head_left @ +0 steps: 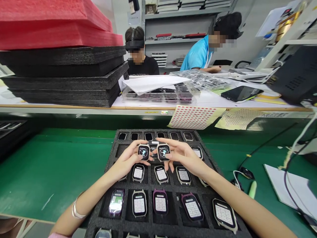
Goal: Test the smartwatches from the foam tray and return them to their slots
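Two smartwatch bodies without straps are held side by side above a black foam tray [170,190], their lit screens facing me. My left hand [131,156] grips the left smartwatch [143,151], thumb at its lower edge. The right smartwatch [162,151] sits between the thumb and fingers of my right hand [182,153]. In the tray's pockets below lie several more watches, among them a beige one [139,203] and a purple one [160,202] showing white grid screens. A row of dark-screened watches [148,136] fills the far edge. My forearms cover part of the tray.
A tall stack of black foam trays [64,79] topped with red foam [56,29] stands on the shelf at left. Clear plastic trays [160,94] and a phone [241,94] lie on that shelf. Cables [268,140] hang at right. Two people work beyond.
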Available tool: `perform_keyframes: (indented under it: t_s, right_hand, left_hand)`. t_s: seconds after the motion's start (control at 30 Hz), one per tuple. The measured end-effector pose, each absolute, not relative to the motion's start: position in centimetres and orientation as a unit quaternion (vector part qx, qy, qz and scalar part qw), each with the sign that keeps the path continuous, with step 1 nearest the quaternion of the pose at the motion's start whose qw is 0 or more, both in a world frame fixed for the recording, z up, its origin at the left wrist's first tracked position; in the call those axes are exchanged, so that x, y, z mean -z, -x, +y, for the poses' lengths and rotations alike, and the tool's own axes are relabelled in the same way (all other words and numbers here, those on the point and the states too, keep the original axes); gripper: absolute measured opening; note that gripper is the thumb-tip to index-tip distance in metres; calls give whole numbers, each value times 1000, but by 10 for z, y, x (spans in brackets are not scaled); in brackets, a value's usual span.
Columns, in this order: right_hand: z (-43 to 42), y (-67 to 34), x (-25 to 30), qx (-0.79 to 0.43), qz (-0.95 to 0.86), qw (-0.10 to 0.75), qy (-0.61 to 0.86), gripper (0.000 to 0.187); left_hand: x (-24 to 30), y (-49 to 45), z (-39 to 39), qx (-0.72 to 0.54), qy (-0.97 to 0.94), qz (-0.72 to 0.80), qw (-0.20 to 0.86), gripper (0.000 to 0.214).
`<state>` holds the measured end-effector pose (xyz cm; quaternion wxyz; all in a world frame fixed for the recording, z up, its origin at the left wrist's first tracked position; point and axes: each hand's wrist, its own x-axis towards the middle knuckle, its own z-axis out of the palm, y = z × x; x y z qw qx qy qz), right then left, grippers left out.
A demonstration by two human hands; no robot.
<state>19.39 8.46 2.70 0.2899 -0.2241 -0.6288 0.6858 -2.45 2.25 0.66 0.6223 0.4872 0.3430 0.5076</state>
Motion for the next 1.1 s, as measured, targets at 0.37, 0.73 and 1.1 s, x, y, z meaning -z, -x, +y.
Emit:
perform_keyframes:
  t_s: [0.37,0.73,1.1]
  right_hand:
    - [82,-193,-26,-646,-665,289,239,49]
    - [107,-220,-38,-370,-860,137,324,49]
    - [117,-226,-41,-165,-948,118,247,39]
  left_hand:
    - [-9,24,21,-485,-525,349,605,33]
    - [-13,25,21,-510,-514,354,592,30]
    - [-13,25,22,-514,-516,371,576,27]
